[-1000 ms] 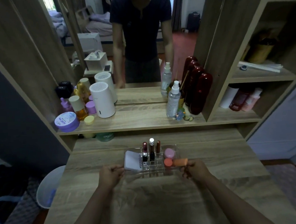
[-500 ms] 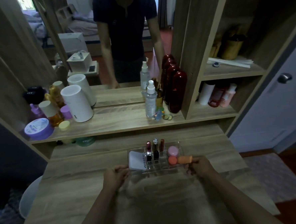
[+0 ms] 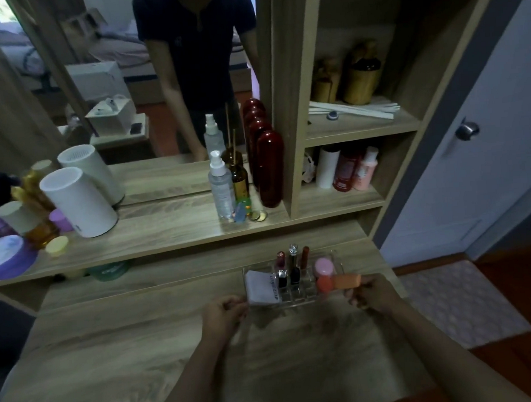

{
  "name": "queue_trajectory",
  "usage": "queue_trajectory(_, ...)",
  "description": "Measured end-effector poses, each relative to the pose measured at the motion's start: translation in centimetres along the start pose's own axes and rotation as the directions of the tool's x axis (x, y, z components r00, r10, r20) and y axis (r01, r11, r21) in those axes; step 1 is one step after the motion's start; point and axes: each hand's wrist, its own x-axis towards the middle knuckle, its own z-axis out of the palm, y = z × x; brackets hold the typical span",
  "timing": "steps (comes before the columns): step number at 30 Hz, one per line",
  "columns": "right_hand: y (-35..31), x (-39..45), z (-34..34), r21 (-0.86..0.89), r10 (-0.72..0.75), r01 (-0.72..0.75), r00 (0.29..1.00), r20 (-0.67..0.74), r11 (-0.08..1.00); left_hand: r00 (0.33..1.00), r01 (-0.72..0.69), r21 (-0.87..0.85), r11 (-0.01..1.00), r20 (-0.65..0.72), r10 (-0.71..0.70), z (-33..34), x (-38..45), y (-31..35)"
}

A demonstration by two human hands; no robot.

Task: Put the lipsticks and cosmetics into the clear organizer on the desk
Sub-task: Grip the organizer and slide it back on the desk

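Observation:
The clear organizer (image 3: 298, 299) stands on the wooden desk (image 3: 111, 350), toward its right side. Three lipsticks (image 3: 293, 266) stand upright in its middle slots. A white compact (image 3: 261, 286) leans in its left end. A pink round pot (image 3: 323, 266), an orange round pot (image 3: 324, 283) and an orange sponge (image 3: 347, 281) fill its right end. My left hand (image 3: 223, 315) grips the organizer's left end. My right hand (image 3: 372, 292) grips its right end.
A raised shelf (image 3: 167, 234) behind holds a white cylinder (image 3: 78, 203), a spray bottle (image 3: 221, 188), dark red bottles (image 3: 270, 166), a purple jar (image 3: 3, 255) and small bottles. Above it is a mirror. Side cubbies (image 3: 348, 195) hold more bottles. A door (image 3: 473, 157) stands right.
The view has swung to the right, so the organizer and both hands sit further right in the frame. Both hands keep their hold on the organizer's ends.

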Motion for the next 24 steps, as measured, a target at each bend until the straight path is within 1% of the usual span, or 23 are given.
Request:
queue_trajectory(4,0.6,0.8,-1.9,0.044,0.033,-0.034,0.999,0.026,0.998,0.999,-0.051,0.07,0.996,0.011,0.05,2.0,0.2,0.3)
queue_trajectory(9,1.5,1.0,-3.7,0.04,0.03,-0.028,0.997,-0.072,0.999,0.997,-0.073,0.093,0.993,-0.012,0.075,4.4,0.4,0.8)
queue_trajectory(12,1.9,1.0,-4.4,0.002,0.013,-0.013,0.994,-0.113,1.0,0.999,-0.04,0.059,0.997,-0.026,0.042,5.6,0.3,1.0)
queue_trajectory(14,2.1,1.0,-4.9,0.0,0.014,-0.014,0.994,-0.112,1.0,1.0,-0.018,0.05,0.999,-0.025,0.019,6.1,0.3,0.9)
queue_trajectory(18,2.3,0.8,-5.4,-0.046,-0.013,0.008,0.994,-0.11,0.999,1.0,-0.024,0.043,0.999,-0.011,0.024,6.6,0.4,0.6)
queue_trajectory(20,2.4,0.7,-5.5,0.003,-0.002,0.002,0.995,-0.099,1.0,0.999,-0.024,0.03,0.999,-0.03,0.025,6.5,0.5,0.2)
queue_trajectory(21,2.5,0.8,-5.5,0.008,0.002,-0.001,0.995,-0.1,1.0,0.999,-0.035,0.028,0.999,-0.023,0.036,6.5,0.6,-0.1)
queue_trajectory(24,2.6,0.5,-5.6,-0.057,0.002,-0.007,0.997,-0.076,0.998,0.996,-0.081,0.079,0.994,0.033,0.079,6.7,0.5,-0.2)
